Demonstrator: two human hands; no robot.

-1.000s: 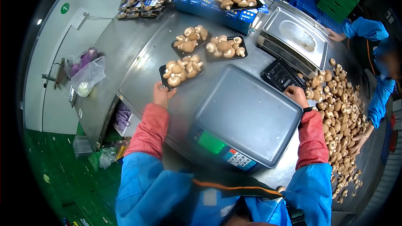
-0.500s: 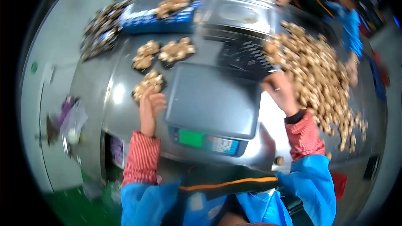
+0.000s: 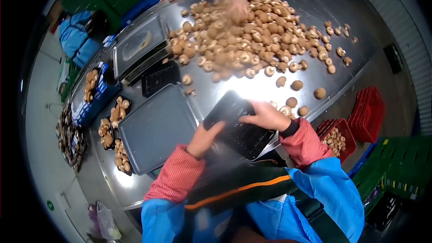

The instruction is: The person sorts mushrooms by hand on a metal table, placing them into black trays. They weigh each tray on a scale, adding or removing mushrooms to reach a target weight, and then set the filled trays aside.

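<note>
A black plastic tray (image 3: pixel 245 139), slightly blurred, is tilted in front of my body. My left hand (image 3: pixel 204 139) grips its left side, thumb along the edge. Across from it, my right hand (image 3: pixel 267 116) has hold of the tray's right side, thumb reaching over the tray. No mushrooms show in the tray. Left of my hands is the grey platform of a weighing scale (image 3: pixel 157 128), whose display is hidden. A large heap of brown mushrooms (image 3: pixel 270 31) covers the metal table beyond, with a few loose ones near my right hand.
Mushroom-filled trays (image 3: pixel 120 155) stand left of the scale. Another black tray (image 3: pixel 159 78) lies behind it, beside a metal pan (image 3: pixel 140 47). A co-worker's hand (image 3: pixel 238 8) is in the heap. Red baskets (image 3: pixel 366 112) and green crates (image 3: pixel 391 164) are at right.
My view has swung right toward the mushroom heap. My left hand has left the filled tray by the scale, and both hands now hold a black tray to the scale's right.
</note>
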